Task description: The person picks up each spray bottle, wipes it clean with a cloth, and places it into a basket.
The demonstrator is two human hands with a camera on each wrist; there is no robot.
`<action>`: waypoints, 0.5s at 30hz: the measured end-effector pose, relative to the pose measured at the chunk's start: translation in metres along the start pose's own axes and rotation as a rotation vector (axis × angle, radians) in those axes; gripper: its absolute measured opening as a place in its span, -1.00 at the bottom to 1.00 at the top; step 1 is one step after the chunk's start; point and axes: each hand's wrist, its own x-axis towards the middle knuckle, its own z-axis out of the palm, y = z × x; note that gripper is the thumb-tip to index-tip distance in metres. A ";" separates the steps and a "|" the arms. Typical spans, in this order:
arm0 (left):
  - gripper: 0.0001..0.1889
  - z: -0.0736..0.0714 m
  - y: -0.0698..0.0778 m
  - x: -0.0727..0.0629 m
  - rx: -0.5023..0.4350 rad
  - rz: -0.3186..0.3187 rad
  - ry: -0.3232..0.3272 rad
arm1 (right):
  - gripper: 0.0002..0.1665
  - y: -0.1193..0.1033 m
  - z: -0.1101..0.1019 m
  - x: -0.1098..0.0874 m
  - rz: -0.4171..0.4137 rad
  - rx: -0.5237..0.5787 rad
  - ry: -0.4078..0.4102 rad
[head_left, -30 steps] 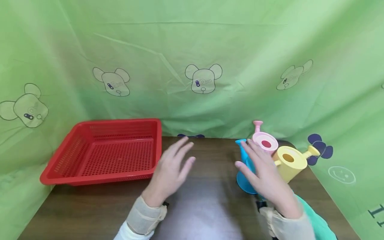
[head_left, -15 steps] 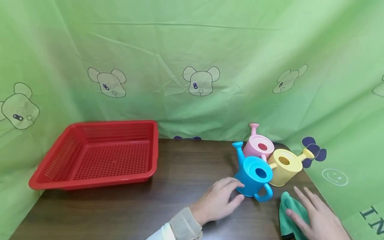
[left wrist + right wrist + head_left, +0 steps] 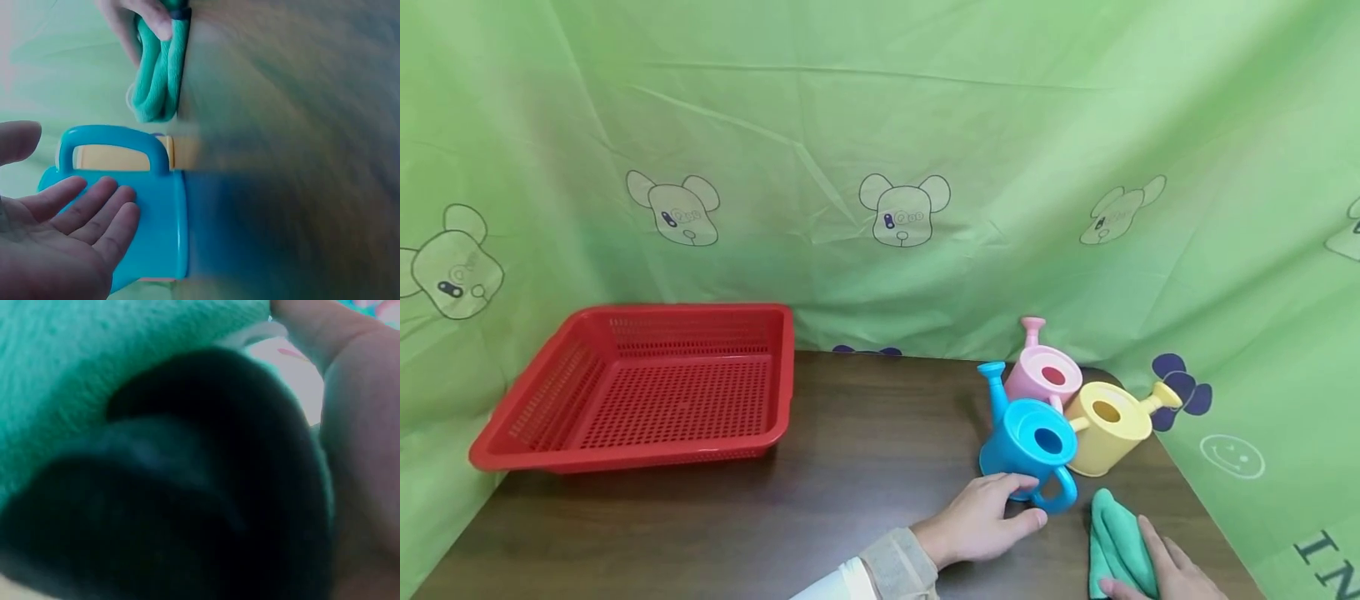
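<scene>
A blue watering can (image 3: 1026,442) stands on the table with its handle toward the front right. My left hand (image 3: 977,521) is right at its near side, fingers relaxed; in the left wrist view that hand (image 3: 75,234) has its fingers extended beside the can's wall. At the front right lies a folded green cloth (image 3: 1120,533) with a dark edge. My right hand (image 3: 1176,575) grips it, thumb on one side and fingers on the other. In the right wrist view the cloth (image 3: 62,375) and a blurred dark shape fill most of the frame.
Behind the blue can stand a pink watering can (image 3: 1041,372) and a yellow watering can (image 3: 1105,429), close together. A red perforated basket (image 3: 782,400) is at the back left of the brown table (image 3: 880,433). A green printed curtain (image 3: 820,125) hangs around the back and sides.
Both hands came down and to the right: the left from mid-table to the blue can, the right from over the cans to the green cloth, which it now holds.
</scene>
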 end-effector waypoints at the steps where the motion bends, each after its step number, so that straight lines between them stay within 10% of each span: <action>1: -0.48 0.001 0.001 0.001 -0.043 -0.009 -0.006 | 0.48 -0.002 -0.001 -0.001 -0.004 -0.004 -0.008; 6: -0.48 0.008 0.005 0.006 -0.219 -0.033 -0.039 | 0.53 -0.013 -0.007 -0.006 0.010 -0.016 -0.038; 15: -0.47 0.020 0.006 0.015 -0.248 -0.041 -0.060 | 0.37 -0.037 -0.014 -0.021 -0.112 -0.036 0.050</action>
